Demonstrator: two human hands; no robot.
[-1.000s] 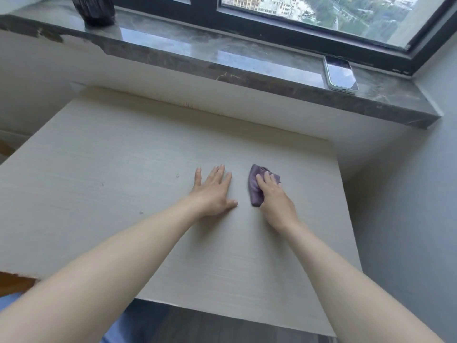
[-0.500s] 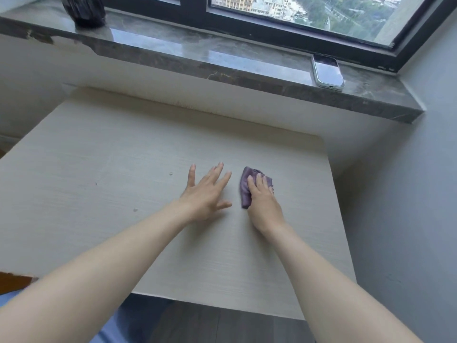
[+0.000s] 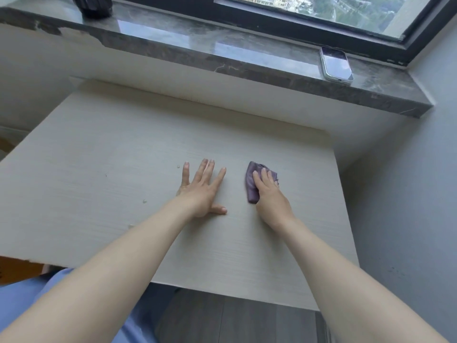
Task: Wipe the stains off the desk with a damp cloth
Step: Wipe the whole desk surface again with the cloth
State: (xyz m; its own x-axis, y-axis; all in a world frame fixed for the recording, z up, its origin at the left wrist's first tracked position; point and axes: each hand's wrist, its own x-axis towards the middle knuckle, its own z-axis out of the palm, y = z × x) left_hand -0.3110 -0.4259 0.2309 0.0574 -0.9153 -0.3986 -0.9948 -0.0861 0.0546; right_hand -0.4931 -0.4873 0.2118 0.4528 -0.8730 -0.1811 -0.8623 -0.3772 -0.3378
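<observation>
The pale wood-grain desk (image 3: pixel 123 149) carries a few small light specks, one (image 3: pixel 177 166) just left of my left fingertips and another (image 3: pixel 144 201) beside my left wrist. My left hand (image 3: pixel 201 189) lies flat on the desk with its fingers spread. A hand's width to its right, my right hand (image 3: pixel 270 196) holds a bunched purple cloth (image 3: pixel 250 186) down on the desk. Its fingers curve over the cloth and its thumb is hidden beneath it.
A dark stone windowsill (image 3: pixel 222 45) runs behind the desk, with a phone (image 3: pixel 336 64) lying on it at the right and a dark ribbed object (image 3: pixel 92 6) at the left. A grey wall (image 3: pixel 408 194) stands to the desk's right.
Both hands stay near the same place on the desk. My left fingers are spread wider, and the gap to my right hand with the cloth has grown slightly. The view has shifted.
</observation>
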